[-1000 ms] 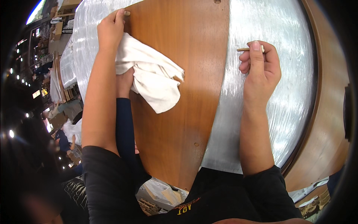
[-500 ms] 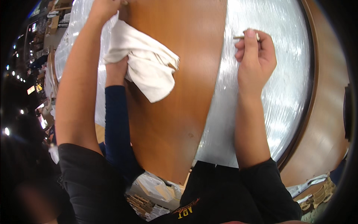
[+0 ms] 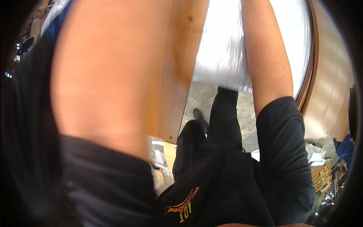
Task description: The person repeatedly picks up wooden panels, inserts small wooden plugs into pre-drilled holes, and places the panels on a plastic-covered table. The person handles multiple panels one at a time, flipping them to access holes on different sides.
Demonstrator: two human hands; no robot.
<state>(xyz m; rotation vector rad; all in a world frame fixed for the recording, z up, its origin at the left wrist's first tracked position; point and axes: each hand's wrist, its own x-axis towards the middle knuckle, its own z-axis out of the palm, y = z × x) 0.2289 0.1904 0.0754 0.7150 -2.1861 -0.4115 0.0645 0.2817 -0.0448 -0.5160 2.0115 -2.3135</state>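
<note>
Left hand: past the edge of the view at about 11 to 12 o'clock; its grip, and anything in it, cannot be told.
Left forearm: bare, blurred left forearm (image 3: pixel 102 75) at 10 o'clock, running up from a black short sleeve (image 3: pixel 106 181) at 7 to 8 o'clock.
Right hand: beyond the top edge, near 1 o'clock; whether it is wide, narrow or holding something cannot be told.
Right forearm: bare right forearm (image 3: pixel 268 49) at 2 o'clock, in front of the film.
Wooden panel: long, flat, orange-brown wooden panel (image 3: pixel 179 64) at 12 o'clock, partly hidden by the left forearm; a small round hole (image 3: pixel 190 18) shows near its right edge.
Film: shiny, clear-silver plastic film (image 3: pixel 221 49) at 1 o'clock, beside the panel.
Curved board: glossy brown, curved-looking board (image 3: pixel 327 75) between 2 and 3 o'clock.
Underfoot: grey floor (image 3: pixel 247 109) right of centre, toward 3 o'clock, with a dark shoe (image 3: pixel 200 115) near centre.
</note>
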